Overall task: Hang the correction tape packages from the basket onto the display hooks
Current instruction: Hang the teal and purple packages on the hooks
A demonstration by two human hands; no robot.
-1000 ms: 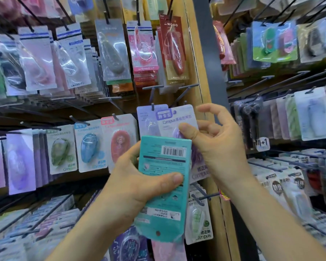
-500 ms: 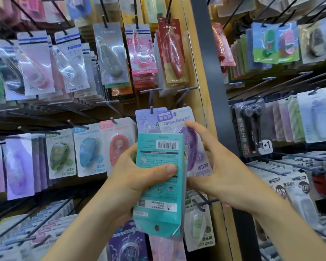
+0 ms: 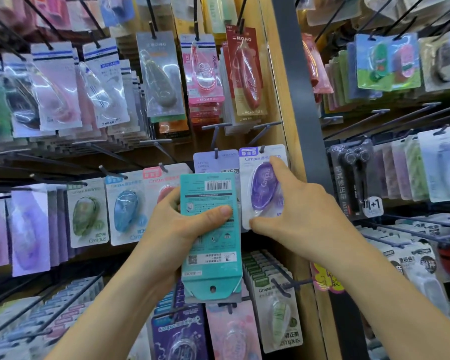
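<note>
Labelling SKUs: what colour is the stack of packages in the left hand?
The packages in the left hand are teal. Head view shows it.

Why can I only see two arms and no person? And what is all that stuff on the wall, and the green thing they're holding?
There is no machine here. A person wears a small camera on their head, so the one picture shows what they see: their own two arms reaching forward. In front of them is a shop wall full of metal hooks, and little packets of correction tape hang on them. The left hand grips a teal packet. Its back and barcode face us, and its hanging hole is at the bottom; there may be more packets stacked behind it. The right hand holds a purple packet that hangs on a hook, with the thumb at its bottom corner and a finger near its top. The basket is not in the picture.
</note>
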